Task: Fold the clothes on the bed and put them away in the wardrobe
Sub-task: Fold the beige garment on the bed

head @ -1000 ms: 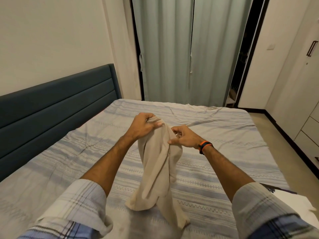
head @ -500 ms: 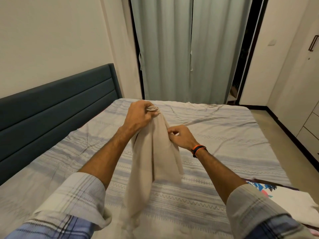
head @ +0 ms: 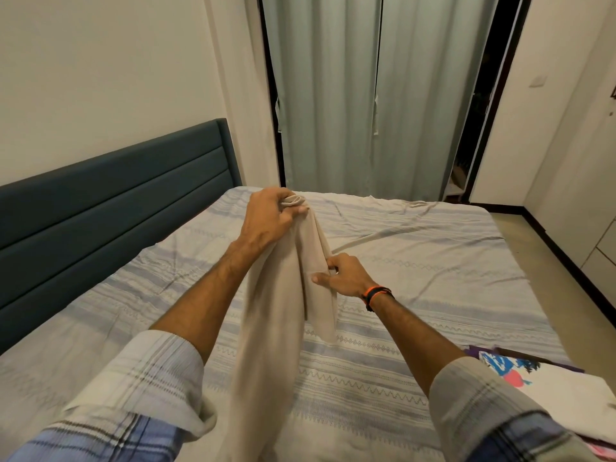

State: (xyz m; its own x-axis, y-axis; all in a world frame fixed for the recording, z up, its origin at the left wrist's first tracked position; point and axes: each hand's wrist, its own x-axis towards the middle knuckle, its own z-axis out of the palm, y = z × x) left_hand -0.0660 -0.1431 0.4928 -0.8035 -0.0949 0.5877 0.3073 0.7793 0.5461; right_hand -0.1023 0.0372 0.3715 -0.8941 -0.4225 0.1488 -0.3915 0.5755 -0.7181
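Fingers (head: pixel 293 210) of the left hand (head: pixel 266 218) clench the beige garment's (head: pixel 283 311) top; the right hand (head: pixel 343 276) pinches its side edge. Wide striped bed (head: pixel 433 261) beyond; folded clothes (head: pixel 550 385) lie near its right edge.

The beige cloth (head: pixel 280 328) hangs blurred, its lower end cut off at the bottom edge. Right of it, the printed clothes (head: pixel 546 381) run past the frame's edge.

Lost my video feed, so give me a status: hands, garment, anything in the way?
Left hand grips beige garment at its top, held above bed. Right hand pinches its edge lower down. Folded clothes lie off right, nothing blocking.
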